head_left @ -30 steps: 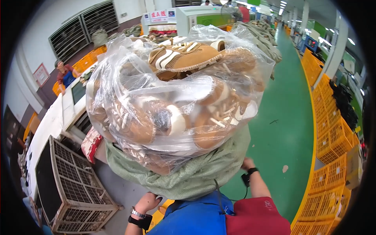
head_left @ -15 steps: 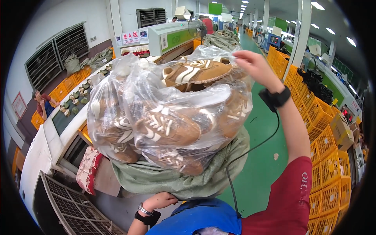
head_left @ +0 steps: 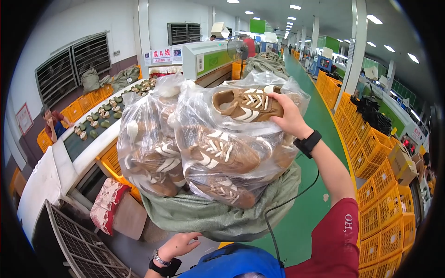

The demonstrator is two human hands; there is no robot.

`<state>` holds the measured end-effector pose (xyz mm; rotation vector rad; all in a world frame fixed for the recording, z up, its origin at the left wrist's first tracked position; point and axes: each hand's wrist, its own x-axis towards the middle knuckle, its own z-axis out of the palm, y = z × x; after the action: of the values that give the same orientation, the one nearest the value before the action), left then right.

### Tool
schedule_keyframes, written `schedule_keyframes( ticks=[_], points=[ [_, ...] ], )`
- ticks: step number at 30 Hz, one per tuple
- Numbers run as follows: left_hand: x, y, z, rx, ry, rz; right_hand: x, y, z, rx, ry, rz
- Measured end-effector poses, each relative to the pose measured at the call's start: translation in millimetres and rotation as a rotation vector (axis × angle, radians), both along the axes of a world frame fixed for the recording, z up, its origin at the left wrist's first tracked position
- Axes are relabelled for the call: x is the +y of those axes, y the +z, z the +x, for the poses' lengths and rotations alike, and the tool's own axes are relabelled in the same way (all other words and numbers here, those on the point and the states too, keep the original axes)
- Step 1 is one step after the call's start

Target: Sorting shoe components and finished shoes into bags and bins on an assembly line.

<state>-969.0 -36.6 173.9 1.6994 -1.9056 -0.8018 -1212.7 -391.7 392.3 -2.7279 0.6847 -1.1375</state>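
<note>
A brown sneaker (head_left: 245, 103) with white laces and stripes sits at the top of a clear plastic bag (head_left: 271, 132). My right hand (head_left: 293, 118) grips it by the toe, thumb and fingers closed around that end. More brown sneakers show through the film below it. Beside it on the left leans another clear bag (head_left: 132, 162) of similar sneakers. Both bags rest on a grey-green woven sack (head_left: 199, 217). My left hand (head_left: 178, 245) hangs just below the sack's near edge, fingers apart, holding nothing.
A conveyor (head_left: 76, 148) with shoe parts runs along the left, where a person (head_left: 55, 123) sits. Stacked orange crates (head_left: 384, 217) line the right side of the green aisle (head_left: 320, 199). A metal grate (head_left: 88, 245) and a cushioned seat (head_left: 109, 204) stand lower left.
My right hand has moved from the bag's upper edge onto the sneaker's toe and closed on it. The sneaker now shows more of its laces. My left hand has dropped slightly from the sack.
</note>
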Motion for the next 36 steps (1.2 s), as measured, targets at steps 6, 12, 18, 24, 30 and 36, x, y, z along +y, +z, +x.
schedule_keyframes(
  ticks=[6, 12, 18, 24, 30, 36],
  points=[
    [15, 14, 3, 0.012, 0.052, -0.043, -8, 25, -39, -0.449, -0.043, -0.081],
    [5, 60, 6, 0.055, 0.088, -0.147, 1, 40, -68, -0.548, 0.160, 0.477],
    [-31, 141, 8, 0.145, 0.165, -0.460, -11, 47, -81, -0.692, 0.571, 0.796],
    [-104, 195, -31, 0.869, 0.061, -0.501, 5, 63, -53, -0.663, 0.796, 0.881],
    [-134, 203, -58, 1.388, -0.391, -0.040, 11, 68, -15, -0.541, 0.991, 1.009],
    [-132, 200, -60, 1.291, -0.320, -0.004, 2, 63, -18, -0.501, 0.991, 1.026]
  ],
)
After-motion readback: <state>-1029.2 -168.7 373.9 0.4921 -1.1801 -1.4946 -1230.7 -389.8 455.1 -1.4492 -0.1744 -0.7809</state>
